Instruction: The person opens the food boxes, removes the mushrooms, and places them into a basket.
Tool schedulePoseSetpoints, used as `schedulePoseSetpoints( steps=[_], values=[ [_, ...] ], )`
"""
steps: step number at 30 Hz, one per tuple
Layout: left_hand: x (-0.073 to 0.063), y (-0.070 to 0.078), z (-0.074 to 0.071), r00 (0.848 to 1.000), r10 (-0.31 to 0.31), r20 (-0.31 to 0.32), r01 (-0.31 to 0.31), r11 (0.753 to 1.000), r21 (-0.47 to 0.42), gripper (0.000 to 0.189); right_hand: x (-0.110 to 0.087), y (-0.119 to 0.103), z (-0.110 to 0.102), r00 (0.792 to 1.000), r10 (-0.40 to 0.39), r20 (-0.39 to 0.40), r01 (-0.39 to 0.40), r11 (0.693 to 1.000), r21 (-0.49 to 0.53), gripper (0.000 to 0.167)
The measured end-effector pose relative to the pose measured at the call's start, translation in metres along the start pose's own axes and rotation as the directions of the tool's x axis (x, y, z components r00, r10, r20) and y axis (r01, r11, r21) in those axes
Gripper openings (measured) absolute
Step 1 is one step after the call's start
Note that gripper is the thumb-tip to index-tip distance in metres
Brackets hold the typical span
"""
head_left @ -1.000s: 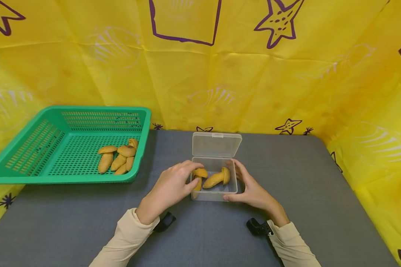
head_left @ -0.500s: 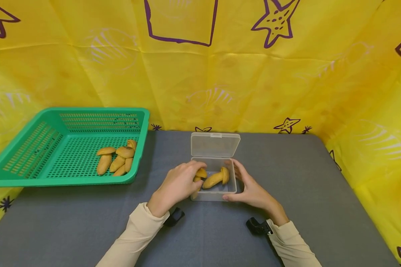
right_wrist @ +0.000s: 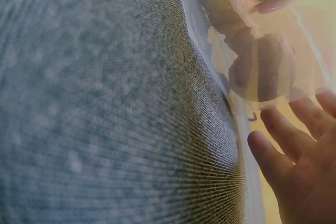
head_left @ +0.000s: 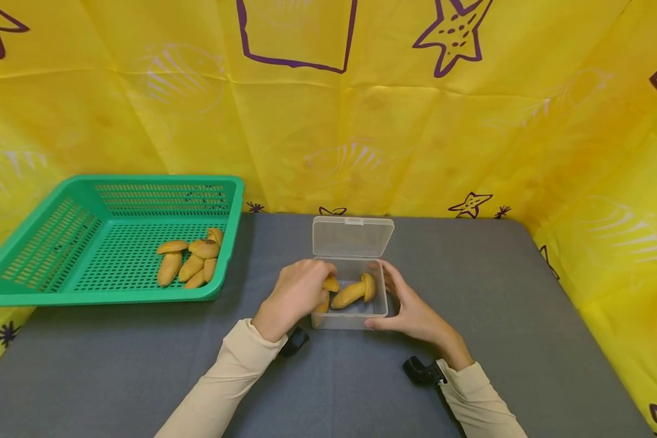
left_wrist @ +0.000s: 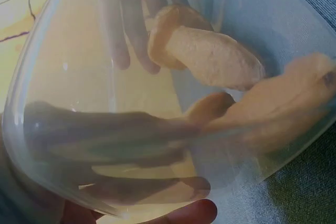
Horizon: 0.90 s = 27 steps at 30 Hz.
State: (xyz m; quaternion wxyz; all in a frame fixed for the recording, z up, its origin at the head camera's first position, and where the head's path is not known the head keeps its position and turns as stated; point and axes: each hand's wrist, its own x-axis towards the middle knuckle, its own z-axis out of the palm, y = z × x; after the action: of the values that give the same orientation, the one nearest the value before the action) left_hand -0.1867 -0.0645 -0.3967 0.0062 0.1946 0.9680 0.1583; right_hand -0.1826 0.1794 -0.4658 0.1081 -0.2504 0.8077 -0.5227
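A clear plastic box (head_left: pixel 342 323) stands on the table with its hinged lid (head_left: pixel 353 237) raised. Two tan mushrooms lie in it: one mushroom (head_left: pixel 350 294) slants across the middle, the other mushroom (head_left: pixel 331 283) is at the left wall. My left hand (head_left: pixel 294 294) reaches over that wall and holds the left mushroom, partly hiding it; its fingertips are hidden from the head view. In the left wrist view, fingers show through the plastic by the mushroom's cap (left_wrist: pixel 210 107). My right hand (head_left: pixel 413 311) grips the box's right side, thumb at the front, fingers (right_wrist: pixel 278 129) along the wall.
At the left, a green plastic basket (head_left: pixel 98 299) holds several more mushrooms (head_left: pixel 170 267) in its right end. A grey cloth (head_left: pixel 471 292) covers the table. Yellow patterned fabric (head_left: pixel 285 134) hangs behind and at the right. A black camera is strapped at each wrist.
My left hand has shifted right and turned further over the left mushroom, its thumb dropping from sight. The right hand, the box and the middle mushroom stay put.
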Motion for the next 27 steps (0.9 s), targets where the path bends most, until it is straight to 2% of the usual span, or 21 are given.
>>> schedulePoseSetpoints(
  steps=[7,12,16,20,23,27],
  values=[
    [0.003,-0.003,-0.001,0.998,-0.026,0.059,0.03,0.998,-0.063,0.038,0.001,0.0,0.0,1.0,0.011,0.004,-0.011,1.0,-0.005,0.109],
    [0.002,-0.006,0.001,0.999,-0.024,0.044,0.027,0.997,-0.071,0.034,0.003,0.0,0.001,1.0,0.015,0.006,-0.015,1.0,-0.014,0.109],
    [0.0,-0.009,0.005,1.0,-0.008,-0.011,0.008,0.997,-0.074,0.027,0.003,-0.001,0.0,1.0,0.02,0.006,-0.02,1.0,-0.011,0.109],
    [-0.003,-0.011,0.009,0.995,0.023,-0.097,-0.03,0.997,-0.066,0.025,0.002,0.0,0.0,1.0,0.021,0.005,-0.021,1.0,-0.011,0.109],
    [-0.005,-0.013,0.011,0.983,0.054,-0.174,-0.064,0.996,-0.056,0.025,0.001,0.001,0.001,1.0,0.017,0.003,-0.017,1.0,-0.008,0.109],
    [-0.007,-0.017,0.013,0.955,0.105,-0.278,-0.127,0.99,-0.062,0.026,0.0,0.001,0.001,1.0,0.018,-0.002,-0.018,1.0,-0.013,0.109]
  ],
)
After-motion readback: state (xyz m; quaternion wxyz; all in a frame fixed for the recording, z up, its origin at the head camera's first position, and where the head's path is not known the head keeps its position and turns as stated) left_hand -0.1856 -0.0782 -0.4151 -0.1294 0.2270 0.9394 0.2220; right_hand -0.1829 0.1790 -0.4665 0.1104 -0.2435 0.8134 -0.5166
